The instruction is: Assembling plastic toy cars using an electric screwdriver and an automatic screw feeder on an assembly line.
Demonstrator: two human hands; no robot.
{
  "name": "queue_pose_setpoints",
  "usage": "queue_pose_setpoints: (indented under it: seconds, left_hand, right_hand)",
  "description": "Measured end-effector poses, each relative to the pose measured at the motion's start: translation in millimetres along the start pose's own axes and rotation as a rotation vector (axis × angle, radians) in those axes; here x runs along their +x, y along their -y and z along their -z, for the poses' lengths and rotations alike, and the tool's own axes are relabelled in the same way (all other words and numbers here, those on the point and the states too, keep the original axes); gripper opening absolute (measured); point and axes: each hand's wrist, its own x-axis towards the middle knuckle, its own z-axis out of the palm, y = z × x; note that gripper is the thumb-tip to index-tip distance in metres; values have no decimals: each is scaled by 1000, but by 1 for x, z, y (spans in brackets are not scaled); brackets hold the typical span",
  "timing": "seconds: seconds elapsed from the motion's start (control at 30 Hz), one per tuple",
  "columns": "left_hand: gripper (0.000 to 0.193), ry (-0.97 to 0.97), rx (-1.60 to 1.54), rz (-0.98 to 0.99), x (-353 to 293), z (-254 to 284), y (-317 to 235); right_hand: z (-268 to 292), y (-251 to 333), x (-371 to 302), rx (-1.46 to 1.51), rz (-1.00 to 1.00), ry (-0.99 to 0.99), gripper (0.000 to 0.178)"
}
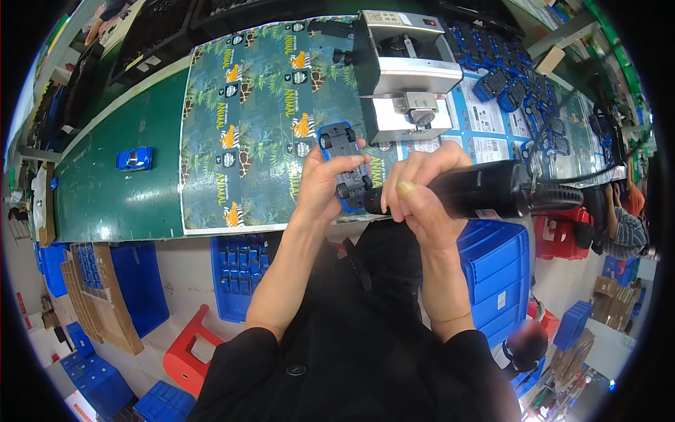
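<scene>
gripping a blue toy car [345,166] upside down above the table [119,190] edge, the left hand [325,184] is closed around its chassis. the right hand [420,191] clasps a black power screwdriver [472,190], tip at the underside (contact point hidden). risk: a tilted bit could slip off and scar the plastic.

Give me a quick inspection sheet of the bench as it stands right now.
Surface: green bench under a jungle-print sheet.
Job's things: blue toy car, underside up; black power screwdriver with its tip at the chassis.
Clutter: spare blue car; row of blue cars; grey benchtop machine.
Hands: left hand grips the toy car; right hand grips the screwdriver.
Cables: black cord off the screwdriver's rear.
Surroundings: blue crates, red stool, cardboard, another person at right.
</scene>
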Motion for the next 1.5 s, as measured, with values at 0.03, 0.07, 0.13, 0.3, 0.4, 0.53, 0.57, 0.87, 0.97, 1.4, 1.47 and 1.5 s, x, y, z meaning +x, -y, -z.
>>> queue_pose_setpoints:
  seconds: [0.03,0.07,0.13,0.3,0.4,0.53,0.57,0.87,0.97,1.4,1.47,1.5]
  left_hand:
    - [45,15,-18,10,1,1,-1]
    - [45,29,-36,20,2,3,-2]
    - [44,25,-44,18,2,4,-1]
    - [43,7,-35,44,0,3,-3]
    - [43,18,-44,46,2,3,-3]
    - [42,27,-52,39,1,2,-3]
    - [43,12,-59,45,1,3,-4]
    - [54,44,767,-516,7,-7,-55]
    - [74,234,1427,-1062,39,18,-103]
    - [93,-32,2550,-1077,-16,186,-281]
    - [89,-110,2356,-1113,-43,192,-263]
    - [84,-98,2275,-1110,-53,186,-247]
  right_hand:
    - [-3,1,1,46,-7,-3,23]
    - [-4,0,1,51,-14,1,23]
    - [-3,-2,0,91,-3,42,24]
    - [-9,4,-4,187,-113,-12,29]
    - [-8,2,-5,179,-85,-12,29]
    - [-8,1,-7,176,-60,-39,28]
    - [-8,1,-7,184,-56,-50,27]
    - [8,17,-24,210,159,-45,24]
    - [30,23,-24,108,184,-91,25]
    - [67,2,-28,64,99,-153,18]
    - [71,1,-26,54,66,-105,16]
    - [73,-1,-24,62,72,-115,15]
